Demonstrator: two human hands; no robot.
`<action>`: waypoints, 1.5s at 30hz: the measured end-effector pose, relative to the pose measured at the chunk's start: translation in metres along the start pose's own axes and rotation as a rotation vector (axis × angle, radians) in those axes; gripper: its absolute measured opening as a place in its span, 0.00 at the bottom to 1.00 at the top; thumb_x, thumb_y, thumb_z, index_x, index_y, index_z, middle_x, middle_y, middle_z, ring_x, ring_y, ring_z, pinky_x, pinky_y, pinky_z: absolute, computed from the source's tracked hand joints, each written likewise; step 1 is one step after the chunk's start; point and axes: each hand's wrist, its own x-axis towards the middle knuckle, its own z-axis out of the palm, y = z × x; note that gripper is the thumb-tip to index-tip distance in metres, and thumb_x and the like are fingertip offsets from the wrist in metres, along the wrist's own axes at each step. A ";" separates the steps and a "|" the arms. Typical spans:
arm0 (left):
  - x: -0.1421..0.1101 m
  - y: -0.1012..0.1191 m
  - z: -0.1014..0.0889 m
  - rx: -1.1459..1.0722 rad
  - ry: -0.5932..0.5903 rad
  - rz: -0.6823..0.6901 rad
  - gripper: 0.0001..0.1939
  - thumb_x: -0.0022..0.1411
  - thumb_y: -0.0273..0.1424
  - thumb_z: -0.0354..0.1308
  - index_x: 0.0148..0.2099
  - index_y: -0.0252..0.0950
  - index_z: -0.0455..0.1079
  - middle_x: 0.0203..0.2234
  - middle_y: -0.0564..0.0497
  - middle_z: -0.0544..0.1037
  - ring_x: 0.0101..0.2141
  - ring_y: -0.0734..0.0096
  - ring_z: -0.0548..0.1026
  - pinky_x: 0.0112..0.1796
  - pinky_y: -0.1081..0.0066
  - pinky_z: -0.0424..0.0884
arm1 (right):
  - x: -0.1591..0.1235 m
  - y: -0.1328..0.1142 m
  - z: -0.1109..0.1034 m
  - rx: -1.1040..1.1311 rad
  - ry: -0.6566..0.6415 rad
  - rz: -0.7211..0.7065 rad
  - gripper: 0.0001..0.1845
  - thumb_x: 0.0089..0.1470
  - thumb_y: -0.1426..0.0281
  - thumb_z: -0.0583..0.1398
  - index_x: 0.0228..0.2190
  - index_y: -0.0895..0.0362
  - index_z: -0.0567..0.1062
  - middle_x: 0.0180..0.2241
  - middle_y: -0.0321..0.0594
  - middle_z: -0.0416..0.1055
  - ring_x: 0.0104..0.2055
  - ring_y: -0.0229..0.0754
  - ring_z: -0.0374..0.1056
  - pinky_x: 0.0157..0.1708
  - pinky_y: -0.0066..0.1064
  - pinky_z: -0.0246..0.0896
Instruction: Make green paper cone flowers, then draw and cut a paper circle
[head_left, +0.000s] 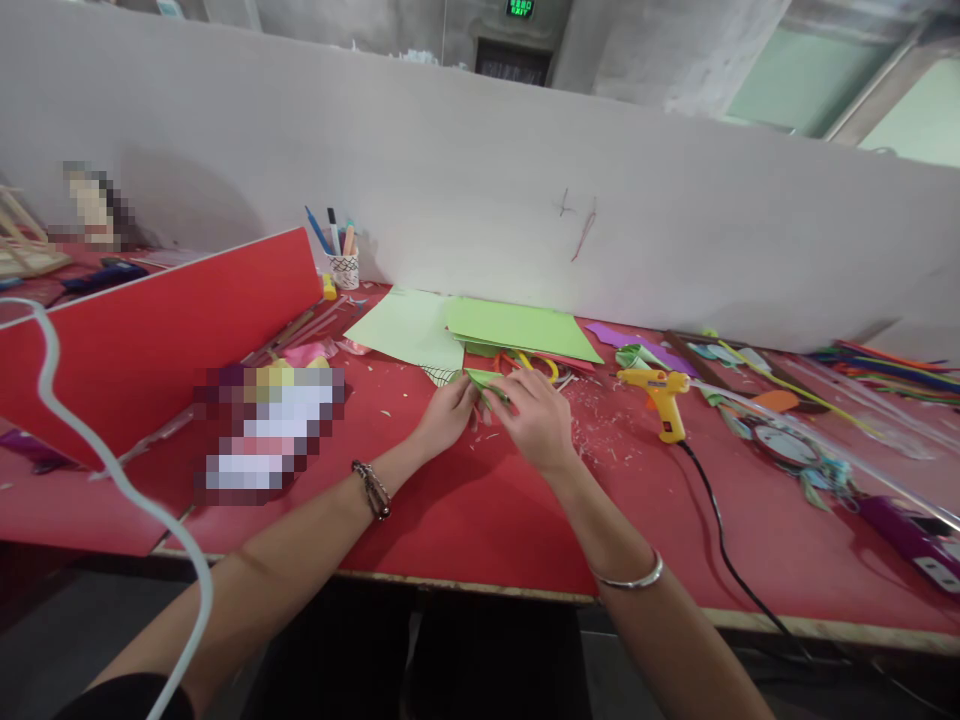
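Both hands meet over the middle of the red table. My left hand (448, 418) is closed, pinching one side of a small piece of green paper (487, 380). My right hand (541, 415) closes its fingers on the other side of that piece, hiding part of it. Just behind the hands lie scissors (555, 370) with yellow and orange handles, partly covered by my right hand. Sheets of green paper (525, 328) and a pale green sheet (412, 322) lie farther back. To the right of my right hand rests a yellow hot glue gun (660, 398).
A red board (165, 330) leans at the left, near a cup of pens (345, 268). A white cable (112, 465) crosses the left side. The glue gun's black cord (709, 510) runs over the front edge. Purple power strip (911, 540) at right; scraps are scattered around.
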 end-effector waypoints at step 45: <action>0.004 0.004 -0.012 0.194 0.041 0.001 0.11 0.57 0.32 0.45 0.31 0.33 0.67 0.16 0.58 0.63 0.18 0.80 0.60 0.22 0.78 0.57 | 0.002 0.015 0.003 0.447 -0.063 0.309 0.02 0.47 0.72 0.57 0.25 0.55 0.70 0.30 0.37 0.64 0.34 0.39 0.62 0.36 0.34 0.58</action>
